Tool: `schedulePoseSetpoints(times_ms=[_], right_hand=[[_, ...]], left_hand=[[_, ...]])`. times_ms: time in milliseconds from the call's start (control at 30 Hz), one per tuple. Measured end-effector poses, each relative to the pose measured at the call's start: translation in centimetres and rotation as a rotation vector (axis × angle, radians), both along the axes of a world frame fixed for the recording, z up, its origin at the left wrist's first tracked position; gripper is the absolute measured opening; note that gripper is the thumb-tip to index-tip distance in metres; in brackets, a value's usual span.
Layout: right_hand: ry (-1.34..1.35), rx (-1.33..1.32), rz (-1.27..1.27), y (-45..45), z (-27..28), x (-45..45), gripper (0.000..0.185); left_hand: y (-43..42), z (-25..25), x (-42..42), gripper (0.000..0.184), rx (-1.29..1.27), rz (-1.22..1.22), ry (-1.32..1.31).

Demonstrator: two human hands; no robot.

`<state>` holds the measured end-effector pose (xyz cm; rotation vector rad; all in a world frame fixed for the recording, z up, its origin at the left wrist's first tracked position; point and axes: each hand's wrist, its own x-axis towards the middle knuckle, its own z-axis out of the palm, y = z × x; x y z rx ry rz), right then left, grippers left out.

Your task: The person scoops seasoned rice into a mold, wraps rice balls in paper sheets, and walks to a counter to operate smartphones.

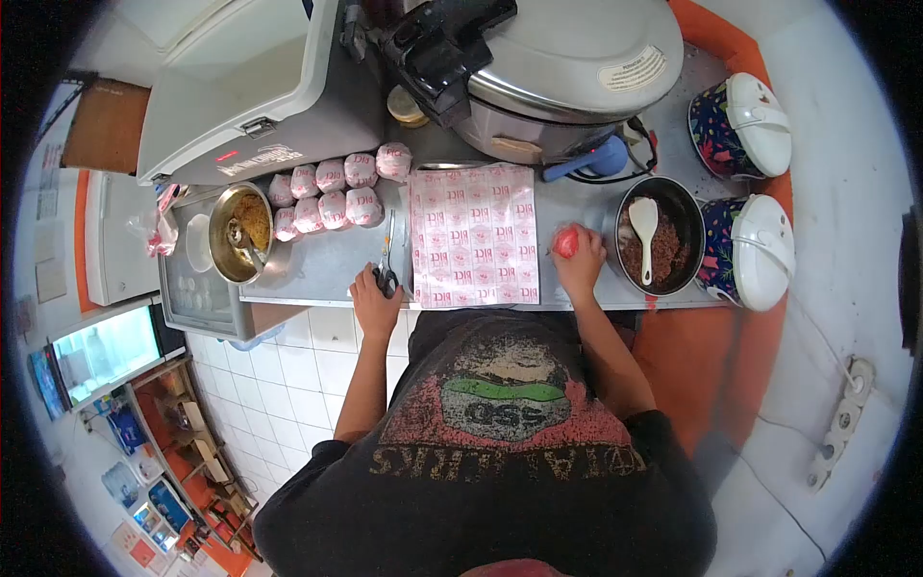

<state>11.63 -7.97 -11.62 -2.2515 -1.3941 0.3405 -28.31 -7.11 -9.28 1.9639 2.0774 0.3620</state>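
My left hand is at the counter's front edge, its fingers closed about the black handles of a pair of scissors. The scissors lie flat, blades pointing away from me. To their right is a stack of white wrapping paper with a pink printed pattern. Beyond the paper, my right hand grips a small rounded red object; its exact kind is unclear. Close to that hand stands a dark pot holding brownish-red shredded food, with a white rice paddle resting in it.
Wrapped rice balls stand in rows at the left. Beside them are a metal bowl of yellowish food with a spoon and an open cooler box. A large rice cooker is at the back, with two patterned containers at the right.
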Motion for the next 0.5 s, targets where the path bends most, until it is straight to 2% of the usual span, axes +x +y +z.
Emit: schedulePoseSetpoints(times_ms=[133, 200, 233, 300, 333, 400, 433, 467, 500], right_hand=[[0.033, -0.014, -0.055, -0.2, 0.1, -0.3, 0.070], [0.028, 0.002, -0.038, 0.0, 0.2, -0.2, 0.069], [0.027, 0.013, -0.032, 0.1, 0.2, -0.2, 0.069], [0.022, -0.012, -0.054, -0.1, 0.1, -0.3, 0.067], [0.020, -0.005, -0.051, 0.1, 0.0, -0.3, 0.067], [0.010, 0.010, -0.071, -0.2, -0.2, -0.5, 0.066], [0.010, 0.013, -0.071, -0.1, -0.1, -0.6, 0.066], [0.008, 0.007, -0.074, -0.1, 0.0, -0.7, 0.066], [0.005, 0.001, -0.081, -0.2, 0.2, -0.7, 0.067]], left_hand=[[0.4, 1.2, -0.5, 0.079, -0.077, 0.103, -0.135], [1.3, 3.4, -0.4, 0.073, -0.321, 0.413, -0.824], [1.9, 4.9, 0.0, 0.073, -0.309, 0.414, -0.828], [2.9, 7.6, 1.1, 0.069, -0.314, 0.410, -1.148], [4.3, 8.2, 2.1, 0.069, -0.295, 0.372, -1.191], [8.5, 8.0, 4.5, 0.067, -0.185, 0.263, -1.098], [11.3, 5.6, 5.6, 0.065, 0.016, 0.141, -1.050], [14.8, 2.6, 6.2, 0.065, 0.109, 0.085, -0.948], [16.8, 4.2, 8.4, 0.062, 0.126, 0.120, -0.818]])
